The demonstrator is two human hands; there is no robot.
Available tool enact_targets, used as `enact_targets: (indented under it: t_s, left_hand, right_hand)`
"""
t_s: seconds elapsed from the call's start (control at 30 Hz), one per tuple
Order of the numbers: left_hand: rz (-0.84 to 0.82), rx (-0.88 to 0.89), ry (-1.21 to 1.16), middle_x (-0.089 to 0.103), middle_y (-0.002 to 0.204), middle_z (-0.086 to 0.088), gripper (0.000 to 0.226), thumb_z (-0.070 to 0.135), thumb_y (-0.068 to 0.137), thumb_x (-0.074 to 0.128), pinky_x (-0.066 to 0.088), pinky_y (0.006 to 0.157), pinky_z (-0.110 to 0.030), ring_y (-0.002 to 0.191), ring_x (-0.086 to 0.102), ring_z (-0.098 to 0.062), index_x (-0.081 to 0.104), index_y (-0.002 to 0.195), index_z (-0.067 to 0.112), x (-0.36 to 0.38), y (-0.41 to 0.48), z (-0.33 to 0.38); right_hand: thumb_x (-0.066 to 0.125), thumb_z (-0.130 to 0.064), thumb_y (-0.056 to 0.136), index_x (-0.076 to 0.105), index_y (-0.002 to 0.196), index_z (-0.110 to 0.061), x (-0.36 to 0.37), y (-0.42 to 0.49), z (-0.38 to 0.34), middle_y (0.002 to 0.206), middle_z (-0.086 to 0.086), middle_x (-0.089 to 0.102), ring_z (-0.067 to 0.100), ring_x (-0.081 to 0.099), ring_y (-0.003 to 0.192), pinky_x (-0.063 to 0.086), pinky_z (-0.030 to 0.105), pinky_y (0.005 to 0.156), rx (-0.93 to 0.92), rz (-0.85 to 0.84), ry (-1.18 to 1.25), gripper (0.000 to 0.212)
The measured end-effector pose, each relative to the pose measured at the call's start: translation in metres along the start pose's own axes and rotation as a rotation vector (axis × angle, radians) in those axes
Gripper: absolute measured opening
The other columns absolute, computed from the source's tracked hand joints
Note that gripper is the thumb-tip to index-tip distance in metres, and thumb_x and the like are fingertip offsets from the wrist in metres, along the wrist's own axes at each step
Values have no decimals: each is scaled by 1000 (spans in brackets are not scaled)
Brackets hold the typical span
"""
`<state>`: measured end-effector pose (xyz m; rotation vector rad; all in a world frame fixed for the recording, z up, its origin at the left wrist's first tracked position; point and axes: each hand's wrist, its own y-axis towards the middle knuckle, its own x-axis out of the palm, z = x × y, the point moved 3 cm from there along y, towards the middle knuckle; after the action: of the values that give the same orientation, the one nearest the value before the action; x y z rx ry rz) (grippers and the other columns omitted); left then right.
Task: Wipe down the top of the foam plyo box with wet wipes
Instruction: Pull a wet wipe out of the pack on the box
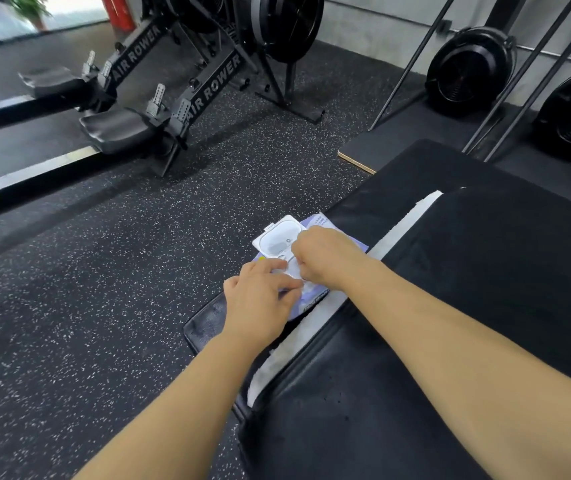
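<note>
We see the wet wipes pack (pixel 322 222), lid (pixel 278 238) open toward 11 o'clock, at the foam plyo box's (pixel 485 278) 9 o'clock edge | left hand (pixel 260 306) grips pack | right hand (pixel 325 259) curled at its opening, contents of pinch we cannot tell

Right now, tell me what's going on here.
A person is working at a wet wipes pack that lies at the left edge of the black foam plyo box. The pack's lid is flipped open. The left hand holds the pack's near end, and the right hand pinches at the opening. No wipe shows clear of the pack yet, so wiping the box top looks not yet begun. Two air rowers stand on the floor behind.
</note>
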<state>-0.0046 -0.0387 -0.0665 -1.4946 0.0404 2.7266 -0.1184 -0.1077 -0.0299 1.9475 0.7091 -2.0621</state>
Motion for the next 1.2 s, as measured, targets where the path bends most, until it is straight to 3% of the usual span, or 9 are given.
enact_targets:
  t_s: [0.13, 0.33, 0.47, 0.7, 0.83, 0.97, 1.03, 1.13, 1.2]
  left_hand:
    - [-10, 11, 19, 50, 136, 17, 16, 38, 90, 64, 8, 75, -23, 126, 36, -9, 72, 101, 46, -1, -1, 0]
    - [-17, 14, 45, 49, 136, 17, 17, 41, 90, 62, 9, 77, -25, 126, 36, -9, 71, 103, 47, -4, 0, 2]
    - [-15, 37, 102, 49, 135, 17, 17, 43, 91, 60, 10, 76, -27, 123, 39, -11, 71, 103, 47, -7, 1, 3]
    - [-12, 58, 66, 50, 131, 18, 13, 42, 89, 64, 10, 78, -28, 121, 41, -9, 73, 98, 47, -11, 2, 3]
    - [-19, 53, 57, 51, 130, 18, 12, 42, 89, 65, 10, 78, -27, 120, 41, -9, 73, 96, 46, -11, 3, 4]
    - [-25, 44, 35, 51, 128, 17, 11, 40, 88, 66, 10, 77, -26, 119, 41, -8, 74, 95, 45, -8, 3, 2]
    - [-17, 45, 19, 51, 127, 17, 10, 39, 88, 67, 10, 77, -26, 119, 42, -9, 75, 93, 44, -7, 3, 2]
    - [-2, 57, 18, 52, 125, 16, 10, 37, 87, 69, 10, 77, -27, 118, 43, -10, 75, 90, 45, -6, 3, 1]
    - [3, 65, 23, 52, 124, 16, 11, 37, 87, 69, 11, 78, -27, 118, 43, -10, 74, 90, 46, -6, 3, 1]
  right_hand:
    - [48, -7, 90, 45, 84, -14, 3, -1, 2, 104, 13, 61, 26, 45, 82, 28, 32, 62, -1, -7, 40, 10]
    - [52, -14, 88, 38, 76, -13, 12, -6, 8, 98, 10, 55, 26, 49, 90, 30, 34, 66, 97, 76, 175, 18]
    - [55, -16, 88, 48, 86, -13, 8, -10, 10, 103, 10, 58, 29, 55, 97, 46, 41, 76, 108, 68, 256, 8]
    - [60, -12, 83, 41, 65, -20, 18, -21, 27, 76, -5, 47, 18, 46, 73, 39, 36, 68, 194, 169, 636, 27]
    - [62, -8, 80, 49, 65, -18, 19, -21, 32, 69, -8, 51, 11, 46, 66, 46, 37, 69, 231, 217, 773, 22]
    - [60, 0, 82, 59, 73, -19, 12, -24, 38, 73, -6, 58, 15, 55, 66, 55, 40, 73, 220, 220, 922, 21]
    - [60, -1, 83, 62, 79, -24, 8, -29, 36, 88, -5, 57, 16, 58, 74, 51, 35, 74, 170, 246, 856, 23]
    - [60, -19, 90, 69, 100, -27, 8, -31, 18, 109, -6, 54, 19, 59, 92, 47, 36, 80, 40, 176, 487, 15]
    - [54, -27, 97, 68, 111, -24, 9, -26, 9, 118, -3, 51, 23, 59, 96, 45, 37, 76, -2, 117, 276, 20]
